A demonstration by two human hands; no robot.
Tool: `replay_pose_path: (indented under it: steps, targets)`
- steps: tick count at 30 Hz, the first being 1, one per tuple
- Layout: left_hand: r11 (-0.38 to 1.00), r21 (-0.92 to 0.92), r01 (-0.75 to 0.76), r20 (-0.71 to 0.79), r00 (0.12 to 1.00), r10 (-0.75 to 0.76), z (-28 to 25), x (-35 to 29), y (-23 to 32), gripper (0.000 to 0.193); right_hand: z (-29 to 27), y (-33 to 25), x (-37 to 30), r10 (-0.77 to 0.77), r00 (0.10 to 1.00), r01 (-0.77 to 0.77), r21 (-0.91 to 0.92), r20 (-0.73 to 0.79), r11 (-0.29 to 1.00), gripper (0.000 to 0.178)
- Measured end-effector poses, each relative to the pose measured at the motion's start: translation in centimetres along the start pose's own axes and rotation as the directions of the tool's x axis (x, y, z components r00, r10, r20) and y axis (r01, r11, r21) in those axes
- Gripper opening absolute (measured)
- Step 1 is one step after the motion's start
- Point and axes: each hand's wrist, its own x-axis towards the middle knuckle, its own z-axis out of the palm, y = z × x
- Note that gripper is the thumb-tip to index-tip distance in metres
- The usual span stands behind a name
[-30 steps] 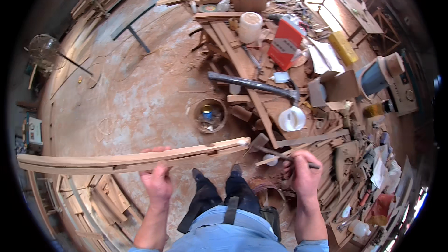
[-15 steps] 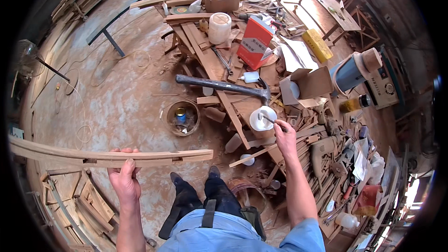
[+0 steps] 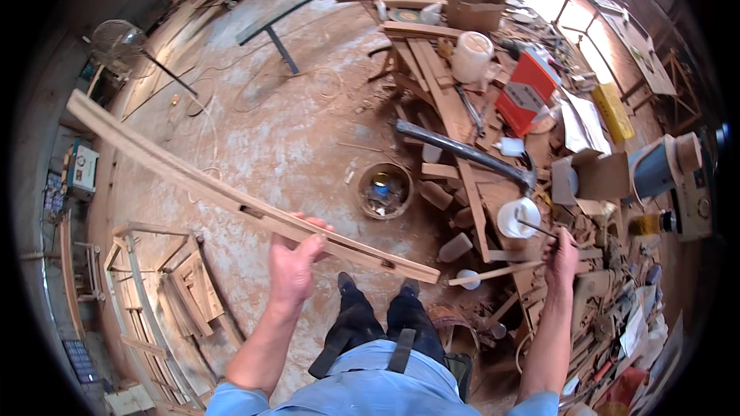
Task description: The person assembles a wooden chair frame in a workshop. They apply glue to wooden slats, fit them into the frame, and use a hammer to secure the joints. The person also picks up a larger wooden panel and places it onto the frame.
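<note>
A long, slightly curved pale wooden slat (image 3: 239, 202) is gripped near its lower end by the left hand (image 3: 295, 262), fingers curled around it; a thin dark rod (image 3: 537, 227) is pinched in the right hand (image 3: 561, 253), its tip over a white round tub (image 3: 518, 217).

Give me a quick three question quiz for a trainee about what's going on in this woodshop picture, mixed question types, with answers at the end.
1. True or false: the left hand grips the long wooden strip near its middle.
2. Multiple choice: the thin stick in the right hand dips into A) the white container, B) the red box, C) the round bowl on the floor.
3. Fill in: the heavy tool lying across the cluttered bench beside the white container is a ____.

Key: 1 false, it grips nearer the end close to the person; 2 A; 3 hammer.
</note>
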Motion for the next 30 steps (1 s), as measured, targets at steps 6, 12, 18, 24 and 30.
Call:
replay_pose_path:
  steps: [6,12,18,24,30]
  targets:
    - [0.999,0.002,0.050,0.052,0.997,-0.050,-0.2,-0.3,0.0,0.049,-1.8,-0.6,0.3,0.083,0.996,-0.087,0.199,0.029,0.976,0.016]
    - [0.996,0.001,0.084,0.118,0.989,-0.084,0.2,-1.0,-0.7,0.048,4.3,-8.6,-8.2,-0.229,0.965,0.159,0.406,0.130,0.900,0.016]
    - [0.996,-0.033,0.082,0.144,0.987,-0.077,0.7,-1.8,-2.4,0.040,15.5,-10.5,-17.9,-0.378,0.682,0.222,0.315,0.626,0.923,0.016]
    - [0.991,0.128,0.043,0.214,0.974,-0.070,0.1,-2.3,-3.2,0.033,21.7,-9.0,-21.3,-0.076,0.572,0.009,0.086,0.816,0.996,0.016]
    - [0.994,0.108,0.034,0.237,0.970,-0.059,-0.6,-2.7,-3.4,0.037,23.5,-7.8,-21.8,-0.051,0.524,0.029,0.042,0.850,0.999,0.014]
